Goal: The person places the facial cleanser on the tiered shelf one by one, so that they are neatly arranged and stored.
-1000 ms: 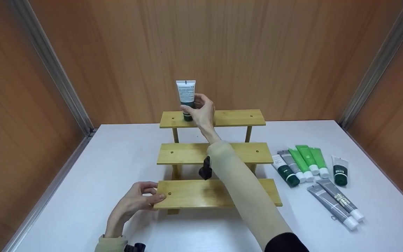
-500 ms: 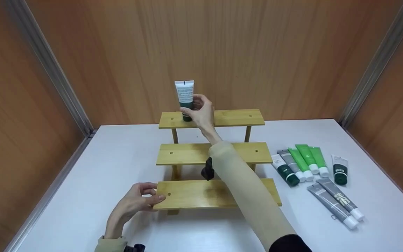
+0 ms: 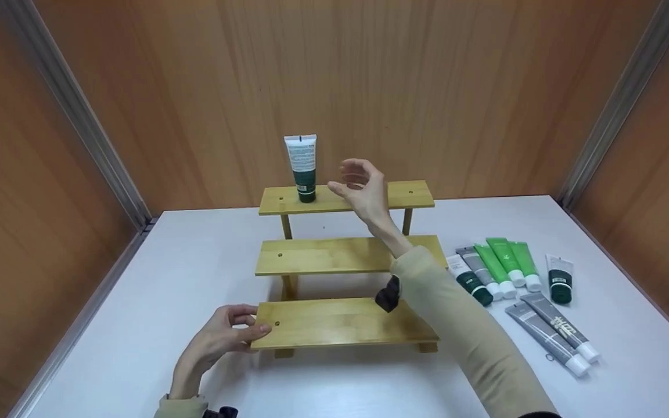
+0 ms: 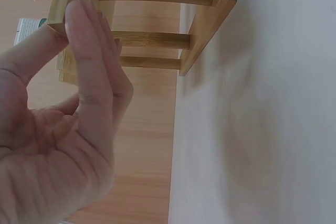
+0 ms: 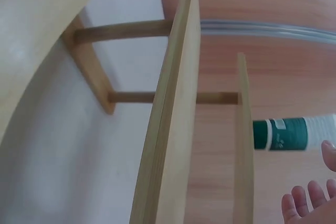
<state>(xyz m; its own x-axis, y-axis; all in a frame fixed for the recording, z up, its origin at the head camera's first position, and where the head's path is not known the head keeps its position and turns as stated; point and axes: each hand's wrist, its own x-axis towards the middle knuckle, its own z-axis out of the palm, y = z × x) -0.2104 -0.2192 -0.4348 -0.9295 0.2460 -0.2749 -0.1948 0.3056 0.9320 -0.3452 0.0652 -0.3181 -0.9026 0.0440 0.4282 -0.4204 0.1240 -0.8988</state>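
Note:
A white and dark green squeeze tube (image 3: 302, 168) stands upright on its cap, near the left end of the top shelf of a three-tier wooden display stand (image 3: 323, 255). My right hand (image 3: 369, 197) is just right of this tube, apart from it, with fingers loosely bent and nothing held. The right wrist view also shows a gap between the tube (image 5: 283, 134) and the fingers. At the bottom shelf's left end, my left hand (image 3: 215, 337) pinches the board, thumb on top and fingers at the edge and beneath. Close up, the left wrist view shows those fingers (image 4: 92, 72) against the board.
Several tubes lie on the white table (image 3: 102, 325) right of the stand: bright green tubes (image 3: 503, 261), grey tubes (image 3: 549, 337), and white and dark green tubes (image 3: 560, 278). A small ring (image 3: 549, 357) lies by the grey ones. Wooden panels (image 3: 334, 87) enclose the table's back and sides.
My right hand has let go of the white and dark green tube and moved right, leaving it standing on the top shelf. The left hand keeps its hold on the bottom shelf.

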